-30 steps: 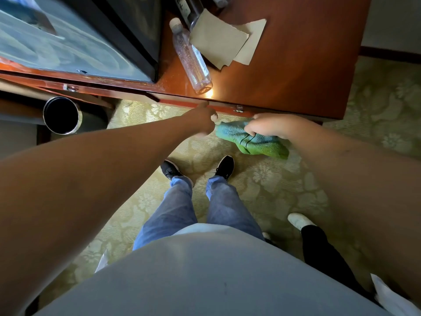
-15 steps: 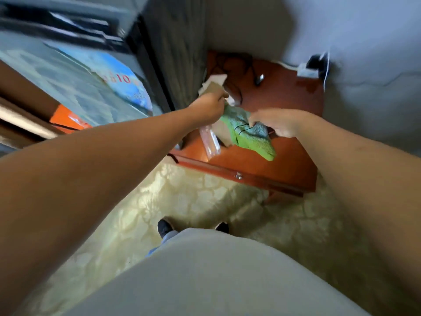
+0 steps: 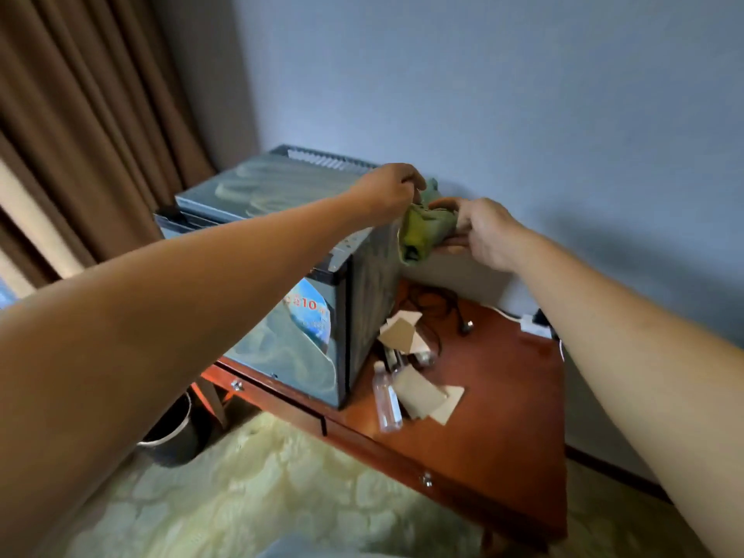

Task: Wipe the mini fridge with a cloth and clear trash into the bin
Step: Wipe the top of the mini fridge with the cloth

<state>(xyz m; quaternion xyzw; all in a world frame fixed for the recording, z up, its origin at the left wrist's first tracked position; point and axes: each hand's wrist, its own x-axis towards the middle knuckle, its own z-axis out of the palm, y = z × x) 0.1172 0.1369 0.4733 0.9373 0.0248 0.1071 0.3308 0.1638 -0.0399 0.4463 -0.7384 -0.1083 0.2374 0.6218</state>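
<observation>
Both hands meet at the 12 o'clock side of the view, over the top right edge of the mini fridge. The left hand has its fingers curled round the upper part of the green cloth, and the right hand pinches its other side; the cloth hangs bunched between them, against the fridge's corner. On the wooden surface, towards 5 o'clock of the fridge, lie a clear plastic bottle and brown paper scraps. The dark bin stands on the floor at 8 o'clock.
</observation>
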